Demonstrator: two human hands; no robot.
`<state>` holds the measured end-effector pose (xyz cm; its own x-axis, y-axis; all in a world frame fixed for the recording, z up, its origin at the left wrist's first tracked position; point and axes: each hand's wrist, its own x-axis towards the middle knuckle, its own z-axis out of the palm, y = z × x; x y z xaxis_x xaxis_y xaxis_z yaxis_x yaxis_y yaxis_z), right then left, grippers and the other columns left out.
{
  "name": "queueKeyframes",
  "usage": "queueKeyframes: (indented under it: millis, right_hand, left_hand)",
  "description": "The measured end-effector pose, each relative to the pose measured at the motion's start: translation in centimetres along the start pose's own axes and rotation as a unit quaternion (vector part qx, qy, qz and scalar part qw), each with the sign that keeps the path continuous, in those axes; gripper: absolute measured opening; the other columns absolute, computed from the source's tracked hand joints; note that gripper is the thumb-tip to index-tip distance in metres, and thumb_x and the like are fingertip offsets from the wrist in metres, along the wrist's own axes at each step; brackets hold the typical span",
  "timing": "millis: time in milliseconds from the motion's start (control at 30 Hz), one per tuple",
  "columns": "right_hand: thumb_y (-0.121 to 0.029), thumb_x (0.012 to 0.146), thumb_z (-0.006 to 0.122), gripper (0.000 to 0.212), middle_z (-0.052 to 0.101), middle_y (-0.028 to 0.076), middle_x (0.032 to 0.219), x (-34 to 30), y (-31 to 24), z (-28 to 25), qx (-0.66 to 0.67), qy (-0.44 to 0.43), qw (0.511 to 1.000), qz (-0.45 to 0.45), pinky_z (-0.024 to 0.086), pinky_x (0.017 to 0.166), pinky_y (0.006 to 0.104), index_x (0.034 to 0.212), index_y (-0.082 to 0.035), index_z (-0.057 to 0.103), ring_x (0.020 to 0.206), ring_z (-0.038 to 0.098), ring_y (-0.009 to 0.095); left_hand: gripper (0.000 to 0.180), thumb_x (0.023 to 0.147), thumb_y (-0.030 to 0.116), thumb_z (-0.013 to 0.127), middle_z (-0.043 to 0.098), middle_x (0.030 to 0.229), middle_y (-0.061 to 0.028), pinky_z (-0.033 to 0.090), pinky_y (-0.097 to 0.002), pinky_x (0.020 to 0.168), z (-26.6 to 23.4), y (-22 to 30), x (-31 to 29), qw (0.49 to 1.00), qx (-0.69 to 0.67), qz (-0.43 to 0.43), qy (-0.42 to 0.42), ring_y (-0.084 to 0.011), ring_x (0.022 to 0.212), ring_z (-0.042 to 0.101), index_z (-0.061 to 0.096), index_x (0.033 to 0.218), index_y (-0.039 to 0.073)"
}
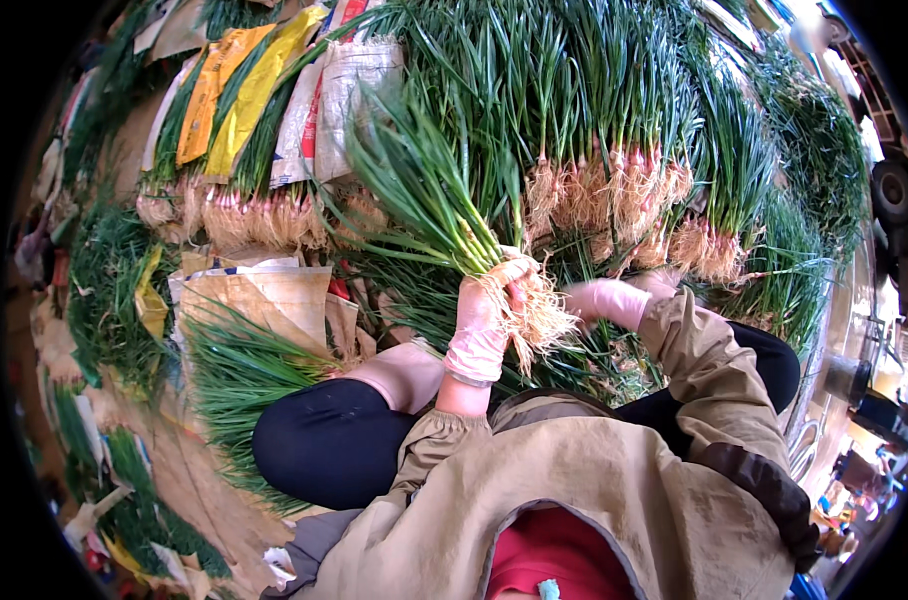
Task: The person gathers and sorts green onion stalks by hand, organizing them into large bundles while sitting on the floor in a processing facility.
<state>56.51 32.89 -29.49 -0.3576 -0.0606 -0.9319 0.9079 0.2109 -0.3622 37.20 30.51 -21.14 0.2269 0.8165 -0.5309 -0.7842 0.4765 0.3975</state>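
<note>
I'm seeing a produce-handling floor [209, 460]. Rooted green bundles [604, 100] are crowding its far edge, with sacks [359, 98] covering some.

The leaves [429, 190] are green, the roots [530, 318] pale tan.

Left hand [486, 300] clenched; right hand [610, 302] near, pointing inward.

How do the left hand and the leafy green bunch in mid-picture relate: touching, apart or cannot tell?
Touching. The head view shows it: the left hand has its fingers curled around the bunch near its pale roots.
</note>
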Motion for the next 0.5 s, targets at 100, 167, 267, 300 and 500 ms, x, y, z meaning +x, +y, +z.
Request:
queueKeyframes:
  millis: [100, 167, 267, 300, 500]
  right_hand:
    - [-0.035, 0.088, 0.053, 0.034, 0.063, 0.012, 0.075, 0.3, 3.9, -1.0, -0.187, 0.327, 0.925, -0.045, 0.051, 0.061, 0.0312, 0.09, -0.003, 0.062, 0.066, 0.06, 0.02]
    - [-0.043, 0.088, 0.051, 0.041, 0.062, 0.014, 0.074, -2.1, 1.9, -4.1, -0.041, 0.517, 0.854, 0.043, 0.05, 0.06, 0.0316, 0.088, -0.003, 0.061, 0.067, 0.06, 0.019]
    - [-0.045, 0.088, 0.051, 0.042, 0.061, 0.014, 0.075, -8.1, -2.9, -11.3, 0.216, 0.566, 0.776, 0.174, 0.049, 0.062, 0.0331, 0.087, -0.003, 0.058, 0.07, 0.06, 0.02]
    - [-0.044, 0.087, 0.052, 0.041, 0.062, 0.016, 0.077, -7.5, -1.3, -12.2, 0.223, 0.601, 0.749, 0.166, 0.049, 0.064, 0.034, 0.087, -0.003, 0.058, 0.072, 0.061, 0.021]
    - [-0.029, 0.092, 0.049, 0.03, 0.062, 0.01, 0.076, -6.4, -1.4, -9.6, 0.442, 0.605, 0.659, -0.072, 0.048, 0.064, 0.0305, 0.096, -0.002, 0.061, 0.067, 0.057, 0.018]
  left_hand:
    - [0.011, 0.076, 0.0, 0.06, 0.062, 0.071, -0.0098, 0.046, -0.0225, 0.049, 0.1, -0.3, 0.4, 1.0, 0.0, 0.01, 0.015, -0.0157, 0.053, 0.057, 0.059, 0.087, 0.0]
    - [0.013, 0.077, -0.001, 0.058, 0.063, 0.078, -0.0113, 0.05, -0.0256, 0.054, -1.3, -0.4, 0.7, 0.999, 0.037, 0.019, 0.025, -0.0173, 0.061, 0.059, 0.058, 0.089, 0.001]
    - [0.012, 0.076, 0.0, 0.058, 0.063, 0.076, -0.011, 0.048, -0.0246, 0.052, -1.2, -0.1, 0.4, 0.998, 0.057, 0.036, 0.017, -0.0164, 0.061, 0.059, 0.059, 0.088, -0.001]
    - [0.012, 0.076, 0.0, 0.058, 0.063, 0.076, -0.0109, 0.048, -0.0242, 0.051, -0.7, -0.4, 0.6, 0.997, 0.064, 0.038, 0.013, -0.0165, 0.061, 0.06, 0.059, 0.089, -0.002]
    - [0.02, 0.074, 0.002, 0.063, 0.062, 0.073, -0.0079, 0.043, -0.0215, 0.044, 0.6, 0.2, 0.6, 0.989, 0.108, 0.075, 0.071, -0.0142, 0.056, 0.057, 0.06, 0.092, -0.003]
